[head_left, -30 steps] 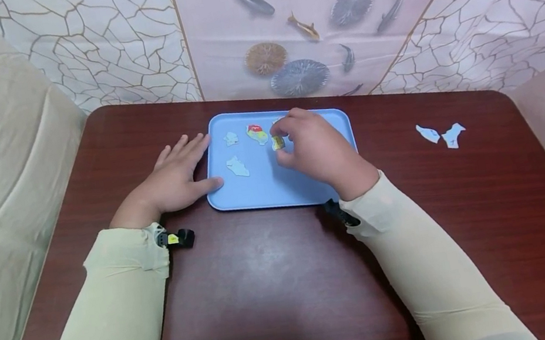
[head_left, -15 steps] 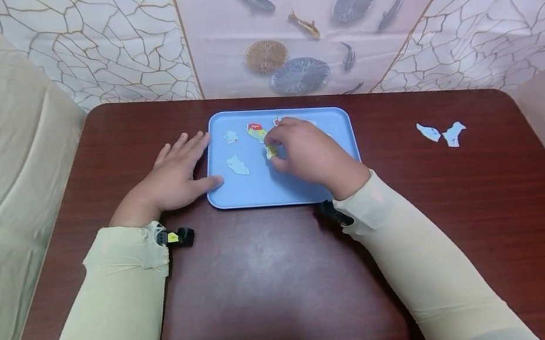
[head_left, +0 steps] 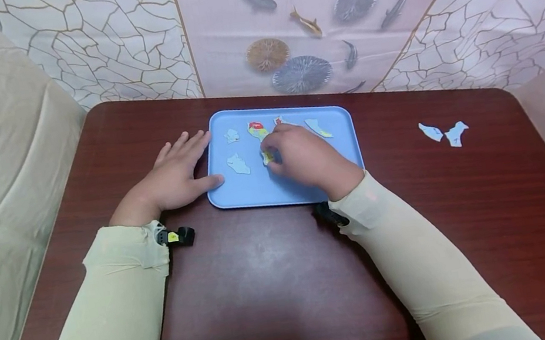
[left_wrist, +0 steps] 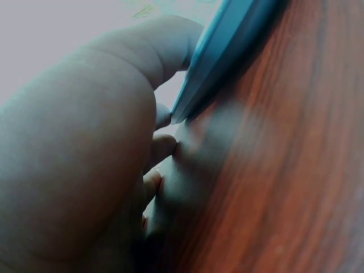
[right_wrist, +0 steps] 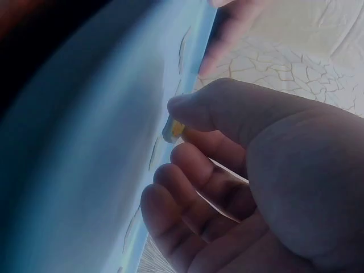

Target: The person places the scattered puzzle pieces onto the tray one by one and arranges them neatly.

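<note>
A yellow-marked piece (right_wrist: pixel 174 132) sits pinched between thumb and forefinger of the right hand (head_left: pixel 306 155), over the middle of the blue tray (head_left: pixel 249 194); the left hand (head_left: pixel 172 177) spreads its fingers along the tray's left edge.

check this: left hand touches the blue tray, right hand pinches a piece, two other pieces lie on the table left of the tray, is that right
One slip: the two other pieces lie on the table to the right of the blue tray, as the head view shows. The rest stands.
</note>
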The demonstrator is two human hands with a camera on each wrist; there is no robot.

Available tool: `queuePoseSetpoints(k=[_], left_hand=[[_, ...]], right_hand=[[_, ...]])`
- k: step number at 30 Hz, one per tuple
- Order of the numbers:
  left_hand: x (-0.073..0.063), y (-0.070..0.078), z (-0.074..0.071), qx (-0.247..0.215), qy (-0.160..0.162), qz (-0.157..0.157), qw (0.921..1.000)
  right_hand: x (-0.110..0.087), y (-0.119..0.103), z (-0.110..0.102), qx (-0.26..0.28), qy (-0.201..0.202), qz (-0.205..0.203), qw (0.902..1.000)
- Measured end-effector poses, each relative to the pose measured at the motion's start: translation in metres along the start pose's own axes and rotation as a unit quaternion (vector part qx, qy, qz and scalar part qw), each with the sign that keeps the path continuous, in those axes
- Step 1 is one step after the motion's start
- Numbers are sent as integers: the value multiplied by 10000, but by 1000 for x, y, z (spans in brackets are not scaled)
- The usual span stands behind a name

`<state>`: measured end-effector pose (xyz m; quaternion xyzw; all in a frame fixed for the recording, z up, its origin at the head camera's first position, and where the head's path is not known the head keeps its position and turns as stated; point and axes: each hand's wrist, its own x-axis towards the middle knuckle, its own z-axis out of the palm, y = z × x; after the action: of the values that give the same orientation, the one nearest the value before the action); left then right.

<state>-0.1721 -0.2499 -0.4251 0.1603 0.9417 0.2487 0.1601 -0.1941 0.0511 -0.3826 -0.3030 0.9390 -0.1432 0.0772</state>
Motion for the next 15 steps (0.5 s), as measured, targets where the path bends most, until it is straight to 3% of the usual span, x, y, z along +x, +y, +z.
queuePoseSetpoints(k=[15], left_hand=[[-1, 1, 0, 1, 26, -4, 10000]], right_hand=[[1, -1, 3, -17, -216, 63, 9997]])
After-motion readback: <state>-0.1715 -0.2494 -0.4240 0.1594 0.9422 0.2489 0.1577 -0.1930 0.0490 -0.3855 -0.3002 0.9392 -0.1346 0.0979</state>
